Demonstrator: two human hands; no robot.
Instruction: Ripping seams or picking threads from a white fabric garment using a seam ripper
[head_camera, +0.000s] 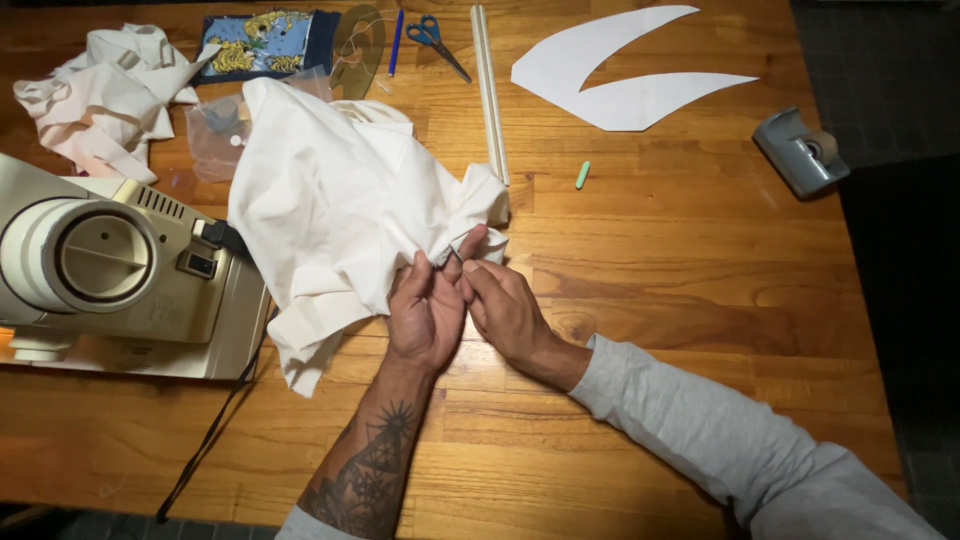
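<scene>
A large piece of cream fabric (330, 200) lies bunched on the wooden table (680, 260). My left hand (425, 315) and my right hand (505, 305) meet at its lower right edge, both pinching the cloth with fingertips close together. A small dark thing, perhaps a pin, shows between the fingertips, too small to tell. The left forearm is bare and tattooed; the right arm wears a grey sleeve.
A cream sewing machine (110, 270) stands at the left with a black cord (215, 430). At the back lie more crumpled fabric (100, 95), a patterned blue pouch (262, 42), blue-handled scissors (435, 40), a pale stick (490, 90), white paper pattern pieces (630, 75), a green chalk (583, 175) and a grey tape dispenser (800, 150).
</scene>
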